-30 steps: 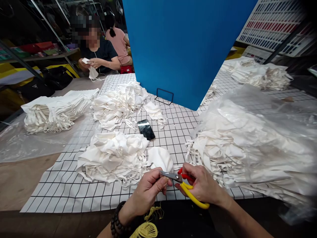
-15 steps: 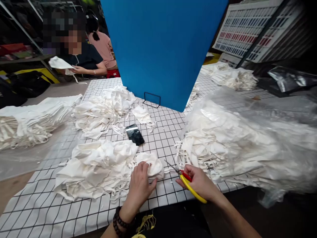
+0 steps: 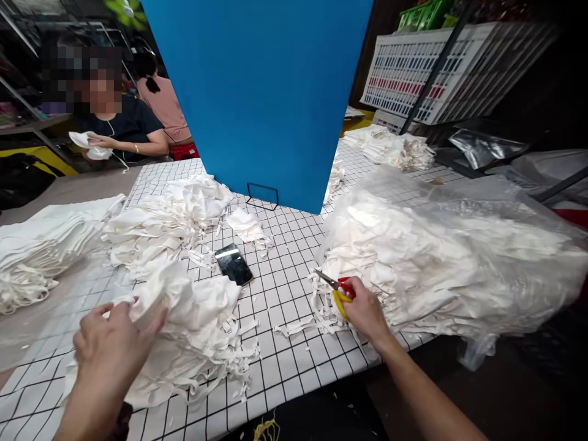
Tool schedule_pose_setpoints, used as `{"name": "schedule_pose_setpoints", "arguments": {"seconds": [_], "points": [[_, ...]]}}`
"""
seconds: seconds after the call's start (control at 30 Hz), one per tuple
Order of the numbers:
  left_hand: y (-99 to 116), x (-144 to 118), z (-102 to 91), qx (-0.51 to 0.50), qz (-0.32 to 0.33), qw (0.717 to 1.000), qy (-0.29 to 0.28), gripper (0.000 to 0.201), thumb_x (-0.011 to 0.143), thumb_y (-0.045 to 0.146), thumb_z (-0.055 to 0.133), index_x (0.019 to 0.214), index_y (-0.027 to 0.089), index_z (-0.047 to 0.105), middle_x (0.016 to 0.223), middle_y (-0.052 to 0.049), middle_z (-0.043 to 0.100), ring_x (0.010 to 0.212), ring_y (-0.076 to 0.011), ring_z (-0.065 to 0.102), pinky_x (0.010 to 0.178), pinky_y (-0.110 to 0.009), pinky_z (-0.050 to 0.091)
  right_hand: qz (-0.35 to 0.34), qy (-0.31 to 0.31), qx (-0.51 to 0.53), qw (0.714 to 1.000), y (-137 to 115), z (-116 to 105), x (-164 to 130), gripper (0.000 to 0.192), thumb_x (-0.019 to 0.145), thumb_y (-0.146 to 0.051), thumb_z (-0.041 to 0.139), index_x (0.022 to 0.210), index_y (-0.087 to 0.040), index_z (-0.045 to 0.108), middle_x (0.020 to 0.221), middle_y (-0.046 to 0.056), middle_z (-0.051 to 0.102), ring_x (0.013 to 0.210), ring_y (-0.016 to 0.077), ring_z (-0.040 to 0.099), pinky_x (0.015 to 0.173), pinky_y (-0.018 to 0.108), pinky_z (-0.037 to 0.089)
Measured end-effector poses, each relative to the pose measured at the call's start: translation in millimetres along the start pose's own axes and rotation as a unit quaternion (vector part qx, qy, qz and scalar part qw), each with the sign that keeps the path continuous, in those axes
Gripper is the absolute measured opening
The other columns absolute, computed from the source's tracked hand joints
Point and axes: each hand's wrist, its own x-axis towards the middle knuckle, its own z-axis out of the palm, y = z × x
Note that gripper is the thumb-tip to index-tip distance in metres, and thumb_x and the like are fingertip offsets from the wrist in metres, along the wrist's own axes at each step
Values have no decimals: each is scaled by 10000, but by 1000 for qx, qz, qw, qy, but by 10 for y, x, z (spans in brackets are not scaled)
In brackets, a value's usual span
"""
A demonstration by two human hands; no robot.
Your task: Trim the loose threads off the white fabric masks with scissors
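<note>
My left hand point(image 3: 113, 346) is over the near pile of white cloth pieces point(image 3: 197, 324). Its thumb and fingers are apart, with the fingertips against a raised fold of cloth; nothing is gripped between them. In my right hand point(image 3: 367, 312) is a pair of scissors point(image 3: 343, 293) with one red and one yellow handle, its grey blades pointing up and left. The blade tips are close to white straps point(image 3: 321, 306) hanging out of a heap of white cloth pieces point(image 3: 395, 251), partly under clear plastic.
A dark phone point(image 3: 234, 264) lies mid-table on the checked tablecloth point(image 3: 280, 269). Behind it a tall blue board point(image 3: 261, 104) stands upright beside a small wire stand point(image 3: 263, 196). More white piles point(image 3: 160, 220) sit further left. A co-worker point(image 3: 133, 128) handles white cloth at far left.
My left hand has moved left with a white cloth piece, onto the near pile, and its fingers have spread. My right hand with the scissors has shifted up toward the straps. The view has turned right.
</note>
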Motion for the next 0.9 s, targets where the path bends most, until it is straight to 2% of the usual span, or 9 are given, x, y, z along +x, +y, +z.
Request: {"name": "schedule_pose_setpoints", "arguments": {"seconds": [0.1,0.17,0.2,0.3,0.4,0.47,0.63,0.77,0.9], "points": [[200,-196,56,13,53,998,-34,637,777,663,546,1098,120,637,1443,-212,367,1271,-506,364,948,-678,341,-43,-14,32,998,-344,18,-218,31,851,-225,501,875,-230,520,744,7,650,654,174,626,592,254,442],[473,-446,138,-124,129,977,-117,559,841,626,485,1023,128,664,1287,-201,531,1160,-400,499,932,-571,409,-128,-36,85,988,-590,38,-377,71,851,-159,462,847,-226,488,715,5,630,605,153,601,570,241,439],[628,-575,198,-216,150,942,-207,523,863,609,466,979,142,672,1133,-163,623,1031,-338,575,874,-499,458,-176,-45,97,978,-697,53,-441,105,825,-121,456,831,-225,474,696,2,614,591,149,584,563,239,433],[1057,-875,451,-404,113,739,-526,495,881,594,474,817,149,683,795,-74,683,757,-227,611,701,-344,483,-262,-72,134,953,-907,90,-551,187,717,-58,478,790,-226,437,655,-12,566,560,140,525,542,240,404],[1362,-974,758,-521,-39,558,-645,447,863,545,564,765,122,673,688,-46,671,657,-168,596,638,-273,478,-238,-160,210,935,-985,81,-601,228,656,-52,523,775,-225,435,647,-33,547,557,121,493,534,226,388],[1528,-956,934,-553,-109,479,-673,396,881,477,588,856,93,683,754,-69,698,641,-142,610,633,-247,495,-195,-258,283,903,-1018,71,-650,240,640,-53,549,786,-222,461,657,-45,547,557,103,483,517,204,374],[1932,-848,1181,-557,-146,414,-705,227,907,235,606,1044,59,651,885,-111,701,598,-95,629,605,-206,541,-102,-444,471,756,-1113,226,-803,310,581,-78,681,762,-207,464,696,-63,537,548,56,440,496,160,356],[2020,-840,1241,-568,-153,391,-707,161,887,94,592,1031,53,653,792,-54,654,491,-40,547,474,-134,487,-96,-454,493,735,-1101,374,-823,321,598,-62,715,735,-198,459,653,-84,518,522,35,407,515,151,365],[1847,-870,1246,-586,-150,377,-701,158,862,51,606,1012,65,656,898,-78,667,476,-12,477,419,-105,422,-70,-485,527,694,-1038,415,-833,442,539,-165,854,736,-198,459,629,-96,505,496,27,389,486,139,350]]}}
